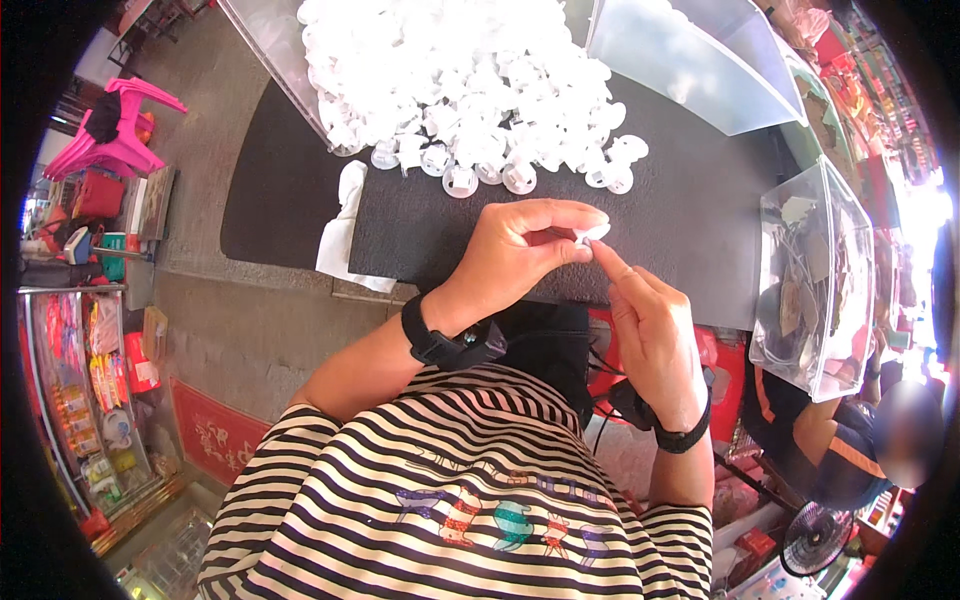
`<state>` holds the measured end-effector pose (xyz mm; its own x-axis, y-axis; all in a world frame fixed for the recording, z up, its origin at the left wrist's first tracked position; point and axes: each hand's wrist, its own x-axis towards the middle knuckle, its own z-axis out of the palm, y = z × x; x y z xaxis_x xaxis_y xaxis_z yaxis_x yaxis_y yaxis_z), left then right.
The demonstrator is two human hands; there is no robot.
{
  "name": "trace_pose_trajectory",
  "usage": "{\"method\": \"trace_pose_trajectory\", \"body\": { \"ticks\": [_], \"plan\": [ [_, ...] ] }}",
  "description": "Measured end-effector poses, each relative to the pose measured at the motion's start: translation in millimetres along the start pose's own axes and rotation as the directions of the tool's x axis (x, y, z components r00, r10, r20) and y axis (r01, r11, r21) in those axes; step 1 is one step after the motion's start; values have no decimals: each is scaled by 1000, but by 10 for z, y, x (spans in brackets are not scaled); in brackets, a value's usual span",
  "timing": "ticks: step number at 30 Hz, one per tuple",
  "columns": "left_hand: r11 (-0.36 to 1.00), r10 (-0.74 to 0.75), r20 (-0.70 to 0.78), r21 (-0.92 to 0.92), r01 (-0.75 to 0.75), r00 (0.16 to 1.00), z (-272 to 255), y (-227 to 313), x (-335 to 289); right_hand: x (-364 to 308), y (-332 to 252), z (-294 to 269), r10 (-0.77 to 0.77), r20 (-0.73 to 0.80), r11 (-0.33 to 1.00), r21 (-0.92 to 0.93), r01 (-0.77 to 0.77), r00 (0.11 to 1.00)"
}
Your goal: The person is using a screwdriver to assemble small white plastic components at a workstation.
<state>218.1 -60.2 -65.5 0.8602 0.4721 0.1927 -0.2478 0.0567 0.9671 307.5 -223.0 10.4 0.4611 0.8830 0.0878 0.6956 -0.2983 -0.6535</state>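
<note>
Over the dark mat's front part, my left hand (515, 250) pinches a small white plastic part (597, 232) between thumb and index finger. The index fingertip of my right hand (655, 325) touches the lower side of that part. The right hand's other fingers are curled in, and whether they hold anything is hidden. Beyond my hands lies a large heap of white round plastic parts (460, 110). Several of these lie loose along its near edge, such as a round white piece (519, 178).
A clear plastic bin (690, 65) stands at the back right, another clear box (815, 280) at the right. A white sheet (343, 225) lies at the dark mat's (400, 220) left edge. A person (840, 450) is at the lower right, near a fan (818, 538). Pink stools (125, 130) stand far left.
</note>
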Motion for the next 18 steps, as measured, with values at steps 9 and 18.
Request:
{"method": "trace_pose_trajectory", "body": {
  "ticks": [9,18],
  "plan": [
    [982,-126,61,-136,133,990,-52,30,43,-84,-102,-174,123,-4,990,72,-122,992],
    [981,-124,39,-148,128,992,-35,26,72,-106,26,-88,133,-29,980,151,-127,991]
  ]
}}
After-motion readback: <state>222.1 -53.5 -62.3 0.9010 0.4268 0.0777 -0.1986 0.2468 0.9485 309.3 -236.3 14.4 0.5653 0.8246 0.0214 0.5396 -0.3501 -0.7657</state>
